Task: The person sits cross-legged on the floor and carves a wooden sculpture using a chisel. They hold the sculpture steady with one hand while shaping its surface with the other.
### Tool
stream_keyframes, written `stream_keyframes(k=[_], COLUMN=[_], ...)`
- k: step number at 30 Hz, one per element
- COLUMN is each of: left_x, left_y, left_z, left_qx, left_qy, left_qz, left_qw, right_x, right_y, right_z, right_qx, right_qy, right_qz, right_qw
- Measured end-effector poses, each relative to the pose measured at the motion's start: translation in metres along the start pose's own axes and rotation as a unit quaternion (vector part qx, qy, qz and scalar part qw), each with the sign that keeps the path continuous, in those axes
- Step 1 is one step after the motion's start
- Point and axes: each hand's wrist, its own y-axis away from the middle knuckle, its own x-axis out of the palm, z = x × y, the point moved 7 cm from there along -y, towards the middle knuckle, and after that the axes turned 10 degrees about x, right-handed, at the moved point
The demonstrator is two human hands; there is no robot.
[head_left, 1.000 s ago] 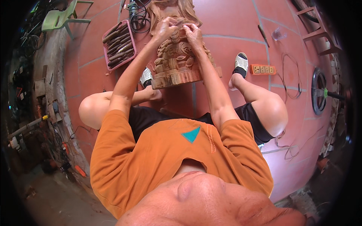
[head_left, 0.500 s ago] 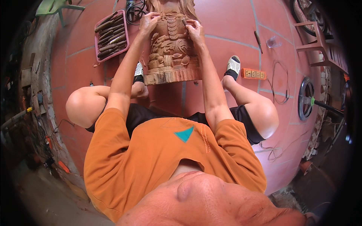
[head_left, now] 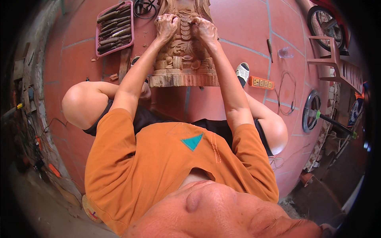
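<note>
Before me stands a carved brown wood statue [head_left: 183,59], its rough-cut base toward me and its top running out of view. On the left side of its coin-like column of discs rests my left hand [head_left: 166,27], with bent fingers closed against the carving; whatever they hold is hidden. My right hand [head_left: 205,29] is closed just right of the discs, fingertips pinched at the carved surface. The small brown piece seen there earlier is mostly covered by the fingers now.
At the left, a pink tray [head_left: 96,39] holds several wood-handled carving tools beside a coiled black cable [head_left: 145,8]. To the right lie an orange power strip [head_left: 261,83], a single tool [head_left: 270,50], a clear plastic cup [head_left: 283,52] and a brown plastic chair [head_left: 337,59].
Both hands have come a little closer to the discs, and their fingers are more curled. The left hand has moved right and down; the whole view has shifted slightly.
</note>
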Motion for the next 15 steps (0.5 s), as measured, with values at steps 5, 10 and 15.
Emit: stream_keyframes(k=[5,10,15], left_x=[0.001,0.0,-0.007], left_y=[0.002,-0.001,-0.001], left_z=[0.001,-0.003,-0.009], left_qx=[-0.009,-0.007,0.016], left_qy=[-0.015,-0.024,0.007], left_qz=[0.003,-0.019,-0.06], left_qw=[1.0,1.0,0.998], right_x=[-0.001,-0.016,-0.014], right_y=[0.016,-0.001,-0.008], right_z=[-0.014,-0.017,0.002], right_qx=[0.05,0.066,-0.022], right_qy=[0.009,-0.067,0.017], right_qz=[0.175,0.015,-0.092], right_qw=[0.983,0.995,0.995])
